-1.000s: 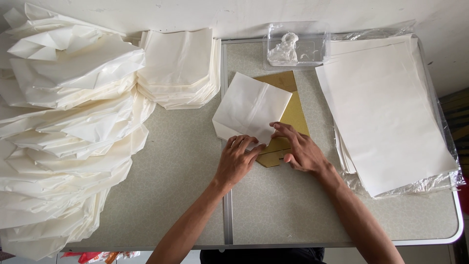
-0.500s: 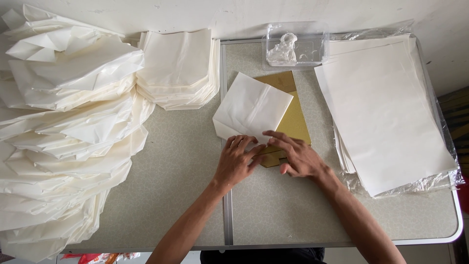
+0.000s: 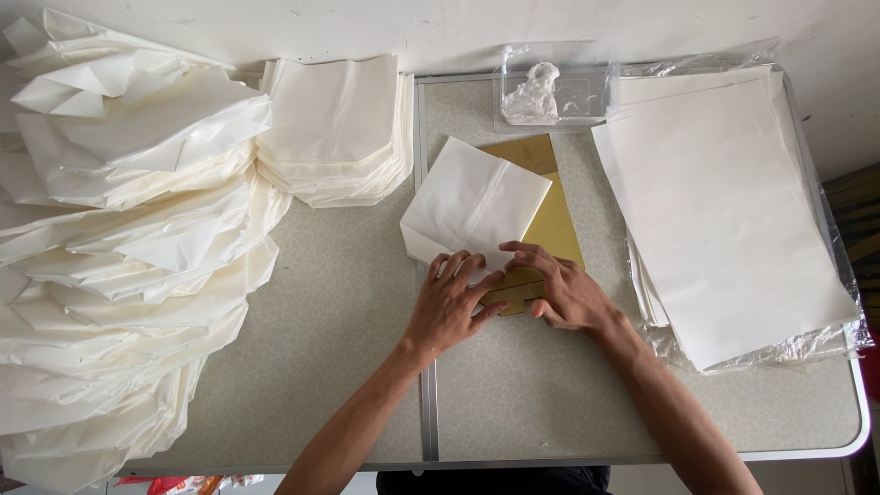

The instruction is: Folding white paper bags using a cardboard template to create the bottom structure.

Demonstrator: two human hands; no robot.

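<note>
The folded white paper sheet (image 3: 472, 203) lies mid-frame over a flat golden-yellow template board (image 3: 550, 220). My left hand (image 3: 447, 307) and right hand (image 3: 564, 291) press flat on its lower edge, each grip wide, fingers spread, clasping nothing, on the speckled grey surface (image 3: 339, 367).

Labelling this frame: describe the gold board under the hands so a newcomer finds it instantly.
Start at the grey speckled table, between the small stack of folded white sheets and the big flat paper stack at right. There the left hand and right hand press a folded white sheet onto the board. It is the only gold, rigid piece; everything around is white paper.

Paper-bag workshop: folding table (image 3: 348, 367), stacked paper sheets (image 3: 733, 211)
</note>
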